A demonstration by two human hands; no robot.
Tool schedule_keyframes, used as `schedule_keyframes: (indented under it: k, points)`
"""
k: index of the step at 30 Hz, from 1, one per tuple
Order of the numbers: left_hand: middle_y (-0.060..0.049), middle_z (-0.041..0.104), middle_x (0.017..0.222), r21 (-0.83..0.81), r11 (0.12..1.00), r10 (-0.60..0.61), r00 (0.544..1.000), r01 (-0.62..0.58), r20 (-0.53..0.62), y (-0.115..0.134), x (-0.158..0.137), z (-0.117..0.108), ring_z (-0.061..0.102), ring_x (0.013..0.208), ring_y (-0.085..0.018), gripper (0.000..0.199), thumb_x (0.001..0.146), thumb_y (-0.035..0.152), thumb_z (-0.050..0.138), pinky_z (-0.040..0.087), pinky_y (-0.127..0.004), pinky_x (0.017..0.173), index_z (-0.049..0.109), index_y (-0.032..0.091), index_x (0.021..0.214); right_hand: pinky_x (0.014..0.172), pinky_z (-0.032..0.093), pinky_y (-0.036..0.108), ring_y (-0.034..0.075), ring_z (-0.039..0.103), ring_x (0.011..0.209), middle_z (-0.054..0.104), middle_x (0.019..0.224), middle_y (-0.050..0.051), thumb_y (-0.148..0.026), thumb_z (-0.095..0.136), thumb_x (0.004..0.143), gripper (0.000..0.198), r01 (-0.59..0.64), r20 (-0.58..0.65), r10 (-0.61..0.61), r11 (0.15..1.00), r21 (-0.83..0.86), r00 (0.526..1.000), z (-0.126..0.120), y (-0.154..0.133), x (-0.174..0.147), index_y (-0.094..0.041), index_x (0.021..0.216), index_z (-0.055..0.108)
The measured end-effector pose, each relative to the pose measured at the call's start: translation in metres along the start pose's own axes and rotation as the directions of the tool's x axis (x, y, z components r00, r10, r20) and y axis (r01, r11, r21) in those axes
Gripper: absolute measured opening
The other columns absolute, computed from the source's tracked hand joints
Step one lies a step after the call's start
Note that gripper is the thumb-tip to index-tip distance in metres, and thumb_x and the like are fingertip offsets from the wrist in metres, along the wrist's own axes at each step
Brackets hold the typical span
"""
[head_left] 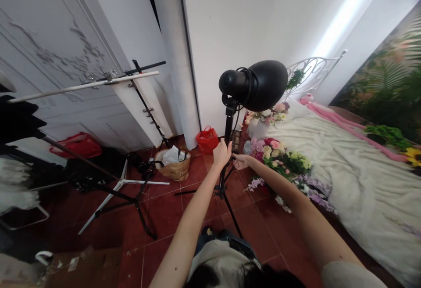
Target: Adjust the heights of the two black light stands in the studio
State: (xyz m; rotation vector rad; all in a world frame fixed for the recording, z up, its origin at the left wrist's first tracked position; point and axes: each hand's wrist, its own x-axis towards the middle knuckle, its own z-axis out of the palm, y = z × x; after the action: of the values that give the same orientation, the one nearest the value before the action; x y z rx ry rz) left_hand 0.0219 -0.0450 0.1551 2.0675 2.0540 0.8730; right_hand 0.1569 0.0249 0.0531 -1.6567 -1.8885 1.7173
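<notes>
I see the lamp stand (229,125) near-upright on the floor (266,226), lamp (263,85) above both hands, left hand (222,153) nearer it, fingers round the stand, right hand (241,161) curled just beside, can't tell its grip.

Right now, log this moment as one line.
left hand: gripping stand pole | right hand: curled beside stand pole | black lamp: atop stand pole

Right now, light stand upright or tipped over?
Upright: black stand rises from legs spread on the red floor, lamp on top, left hand around it.
</notes>
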Motion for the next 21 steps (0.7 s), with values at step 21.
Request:
schedule_keyframes:
  k: [21]
  points:
    - [-0.014,0.064,0.097,0.023,1.0,-0.017,1.0,0.017,-0.005,0.004,-0.002,-0.001,0.063,0.089,-0.02,0.052,0.091,0.051,0.018,0.045,-0.026,0.067,0.04,0.012,0.117,0.054,0.049,0.021,0.01,0.058,0.05,0.067,0.068,0.003,-0.041,0.077,0.056,0.056,0.013,0.126,0.011,0.983,-0.185,0.992,-0.027,-0.013,-0.004,-0.015,0.104,0.062]
